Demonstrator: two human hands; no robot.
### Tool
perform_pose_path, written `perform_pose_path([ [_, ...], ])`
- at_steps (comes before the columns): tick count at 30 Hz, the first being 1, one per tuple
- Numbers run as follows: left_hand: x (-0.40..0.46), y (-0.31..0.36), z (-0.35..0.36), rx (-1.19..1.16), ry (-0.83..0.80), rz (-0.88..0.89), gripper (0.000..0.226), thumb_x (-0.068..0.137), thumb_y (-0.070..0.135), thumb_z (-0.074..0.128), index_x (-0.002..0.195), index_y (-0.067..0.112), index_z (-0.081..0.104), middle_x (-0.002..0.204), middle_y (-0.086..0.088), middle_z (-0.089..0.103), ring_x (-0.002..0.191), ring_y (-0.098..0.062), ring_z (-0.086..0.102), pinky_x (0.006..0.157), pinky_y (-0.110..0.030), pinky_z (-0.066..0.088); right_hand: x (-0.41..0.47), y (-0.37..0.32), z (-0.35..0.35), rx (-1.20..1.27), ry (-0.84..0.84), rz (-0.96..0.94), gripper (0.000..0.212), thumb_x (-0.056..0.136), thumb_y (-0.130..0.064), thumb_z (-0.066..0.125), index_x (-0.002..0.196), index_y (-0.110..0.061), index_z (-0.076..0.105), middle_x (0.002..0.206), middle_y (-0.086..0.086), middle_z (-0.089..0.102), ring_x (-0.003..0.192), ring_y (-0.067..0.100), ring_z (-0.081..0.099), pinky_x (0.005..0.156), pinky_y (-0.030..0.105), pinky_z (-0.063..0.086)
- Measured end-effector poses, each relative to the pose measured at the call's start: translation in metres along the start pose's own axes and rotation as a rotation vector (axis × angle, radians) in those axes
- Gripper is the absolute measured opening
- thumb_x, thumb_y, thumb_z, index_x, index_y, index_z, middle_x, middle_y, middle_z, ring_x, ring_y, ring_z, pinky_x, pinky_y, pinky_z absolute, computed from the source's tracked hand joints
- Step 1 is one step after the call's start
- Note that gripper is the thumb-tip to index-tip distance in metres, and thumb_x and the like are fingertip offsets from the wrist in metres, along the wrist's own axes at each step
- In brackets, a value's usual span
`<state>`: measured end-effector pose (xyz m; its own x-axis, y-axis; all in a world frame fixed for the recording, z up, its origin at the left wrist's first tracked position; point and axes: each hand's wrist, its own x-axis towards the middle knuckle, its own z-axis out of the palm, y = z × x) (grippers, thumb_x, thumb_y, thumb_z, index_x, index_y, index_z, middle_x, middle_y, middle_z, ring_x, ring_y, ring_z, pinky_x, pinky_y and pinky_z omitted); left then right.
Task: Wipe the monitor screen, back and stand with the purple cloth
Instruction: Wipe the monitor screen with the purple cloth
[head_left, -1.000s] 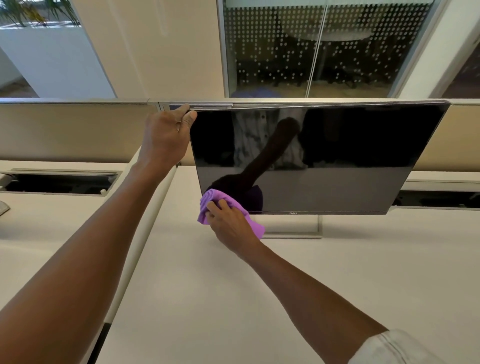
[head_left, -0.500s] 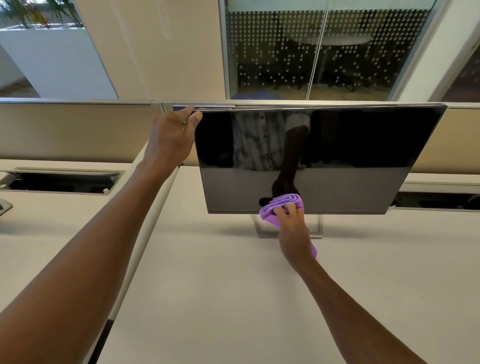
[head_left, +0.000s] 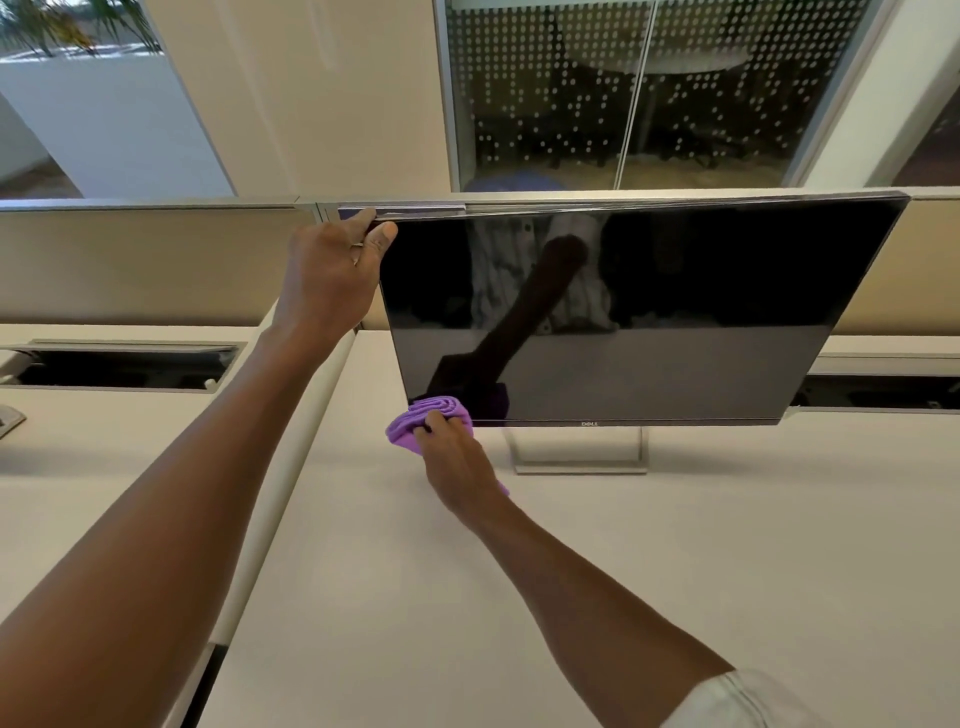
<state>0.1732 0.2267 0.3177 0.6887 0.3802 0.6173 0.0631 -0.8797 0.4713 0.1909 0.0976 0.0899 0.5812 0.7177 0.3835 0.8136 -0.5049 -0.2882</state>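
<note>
Purple cloth (head_left: 423, 422) largely under right hand (head_left: 457, 465)

A pale cream tabletop (head_left: 675, 561) fills the lower half of the frame. The monitor stand (head_left: 579, 451), a flat silver base with an open rectangular upright, rests on it just right of centre. A rounded cream divider strip (head_left: 291, 467) runs diagonally from centre down to the lower left, with a second tabletop (head_left: 98, 493) beyond it. Long dark cable troughs are cut into the surfaces at middle left (head_left: 119, 368) and at the right edge (head_left: 883, 389). A grey object (head_left: 8, 418) sits at the far left edge, mostly cut off.
</note>
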Motion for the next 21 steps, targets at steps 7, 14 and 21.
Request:
perform_pose_path([
  [7,0.0,-0.001,-0.001,0.014,0.02,0.011,0.045,0.099,0.037,0.05,0.129,0.005,0.06,0.059,-0.013,0.047,0.06,-0.007,0.04,0.065,-0.028,0.039,-0.032,0.055,-0.004,0.089,0.048,0.13,0.024,0.081,-0.004,0.057,0.1,-0.014,0.067,0.109,0.003,0.061,0.101,0.024,0.056,0.075,0.033,0.052],
  [14,0.001,-0.001,0.002,-0.021,0.033,0.025,0.041,0.099,0.037,0.049,0.115,0.004,0.069,0.053,0.012,0.026,0.054,-0.007,0.033,0.058,-0.021,0.035,-0.082,0.111,-0.06,0.102,0.246,0.412,0.039,0.068,0.013,0.055,0.099,-0.006,0.068,0.098,0.01,0.063,0.088,0.026,0.057,0.074,0.035,0.052],
  [21,-0.012,0.011,0.008,0.026,0.033,-0.013,0.032,0.1,0.035,0.048,0.12,0.013,0.059,0.062,0.012,0.044,0.056,-0.009,0.047,0.056,-0.013,0.035,-0.074,0.085,-0.102,0.503,0.229,0.634,0.031,0.08,0.005,0.055,0.103,-0.015,0.056,0.093,-0.007,0.062,0.081,0.012,0.059,0.06,0.008,0.042],
])
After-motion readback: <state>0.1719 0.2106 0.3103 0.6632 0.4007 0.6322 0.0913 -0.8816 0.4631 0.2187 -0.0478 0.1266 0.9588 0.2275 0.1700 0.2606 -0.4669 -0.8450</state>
